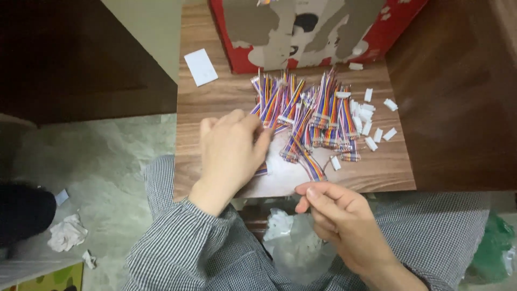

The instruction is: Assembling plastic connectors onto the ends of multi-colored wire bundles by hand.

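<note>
Rainbow wires (307,116) piled on the wooden worktop (226,97).
Left hand (231,151) presses curled on the pile's near-left edge; right hand (336,215), fingers pinched together, grip unclear, hovers past the front edge. White plugs (371,121) could slide off if bumped.
</note>
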